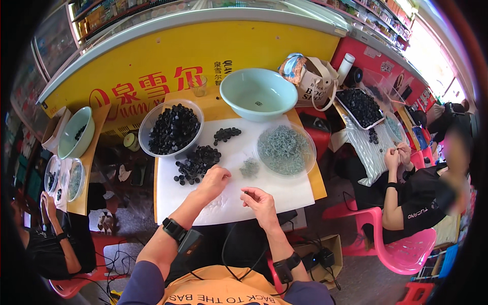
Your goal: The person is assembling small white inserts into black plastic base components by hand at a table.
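My left hand (214,181) reaches to the near right edge of a loose pile of small black round pieces (199,161). Its fingers are bent together, and whatever they hold is hidden. A little to the right and nearer to me, my right hand (261,204) pinches thumb and forefinger on a tiny dark thing too small to name. Just beyond it lies a small heap of thin greyish-green pieces (249,168). A clear round tub (311,161) of the same thin pieces stands to the right. Another small cluster of black pieces (226,134) sits farther back.
A white sheet (229,203) covers the table. A clear bowl of black pieces (175,129) stands at left, a pale green basin (259,94) at back, with a tote bag (315,84) beside it. People work at side tables, one on a pink chair (406,249) at right.
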Demonstrator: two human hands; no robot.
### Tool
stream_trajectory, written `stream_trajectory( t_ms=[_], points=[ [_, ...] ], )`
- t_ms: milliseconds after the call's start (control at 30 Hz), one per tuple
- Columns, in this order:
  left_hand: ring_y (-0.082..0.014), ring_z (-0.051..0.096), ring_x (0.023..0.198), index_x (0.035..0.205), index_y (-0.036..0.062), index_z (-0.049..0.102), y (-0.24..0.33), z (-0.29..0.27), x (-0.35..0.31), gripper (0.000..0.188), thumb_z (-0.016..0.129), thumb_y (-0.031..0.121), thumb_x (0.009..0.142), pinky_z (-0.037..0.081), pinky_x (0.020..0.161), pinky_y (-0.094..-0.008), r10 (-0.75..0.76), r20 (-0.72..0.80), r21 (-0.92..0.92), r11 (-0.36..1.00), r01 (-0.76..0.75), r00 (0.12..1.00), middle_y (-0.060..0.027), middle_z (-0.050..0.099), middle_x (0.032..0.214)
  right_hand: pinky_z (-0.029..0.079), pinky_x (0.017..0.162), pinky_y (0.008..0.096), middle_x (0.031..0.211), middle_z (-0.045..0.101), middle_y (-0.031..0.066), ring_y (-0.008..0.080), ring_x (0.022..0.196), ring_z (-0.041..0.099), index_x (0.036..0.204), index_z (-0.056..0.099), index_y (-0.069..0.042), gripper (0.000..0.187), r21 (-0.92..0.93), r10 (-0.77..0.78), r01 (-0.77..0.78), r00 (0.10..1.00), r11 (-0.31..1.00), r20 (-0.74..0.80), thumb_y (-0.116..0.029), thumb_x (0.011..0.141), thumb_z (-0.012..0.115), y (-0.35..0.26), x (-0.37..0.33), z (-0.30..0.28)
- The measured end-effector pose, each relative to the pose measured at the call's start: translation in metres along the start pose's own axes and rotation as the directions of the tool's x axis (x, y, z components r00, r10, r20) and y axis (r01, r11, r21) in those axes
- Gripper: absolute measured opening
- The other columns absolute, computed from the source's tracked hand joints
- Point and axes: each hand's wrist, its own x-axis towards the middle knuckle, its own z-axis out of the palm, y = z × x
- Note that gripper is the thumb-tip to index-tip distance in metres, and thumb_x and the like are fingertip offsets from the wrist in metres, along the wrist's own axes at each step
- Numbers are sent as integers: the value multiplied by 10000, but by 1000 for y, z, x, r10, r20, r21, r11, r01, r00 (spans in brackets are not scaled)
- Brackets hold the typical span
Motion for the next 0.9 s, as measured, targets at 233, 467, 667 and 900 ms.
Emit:
stream_trajectory(
  t_ms=[233, 467, 667, 900],
  points=[
    [-243, 691, 770, 953, -18, 713, 12, -22, -7, 185, 641, 64, 803, 538, 725, -334, -256, 145, -256, 923, 287, 956, -161, 683, 857, 472, 657, 204, 780, 644, 6, 61, 684, 563, 1076, 678, 18, 227, -38, -14, 13, 999, 999, -45, -113, 890, 668, 9, 5, 0],
    [-151, 671, 737, 985, -36, 697, 17, -20, -16, 174, 667, 50, 837, 540, 687, -276, -230, 108, -577, 777, 249, 967, -107, 698, 855, 458, 679, 204, 841, 648, 29, 64, 722, 545, 1103, 669, 10, 231, 112, 51, -56, 998, 992, 45, -141, 939, 612, 7, 7, 4],
    [-106, 625, 705, 967, -45, 684, 26, -17, -28, 130, 665, 30, 863, 522, 656, -239, -210, 130, -788, 572, 230, 969, -62, 683, 833, 430, 652, 194, 827, 646, 24, 56, 705, 530, 1064, 678, 4, 217, 116, 95, -102, 993, 988, 68, -165, 942, 618, 3, 8, 17],
    [-117, 640, 725, 962, -48, 677, 22, -7, -38, 126, 660, 37, 870, 535, 680, -245, -219, 143, -786, 568, 246, 965, -66, 681, 834, 420, 603, 203, 758, 641, -6, 45, 652, 517, 991, 692, -8, 177, -226, 53, -47, 998, 973, 21, -161, 928, 631, 0, 11, 23]
  ],
)
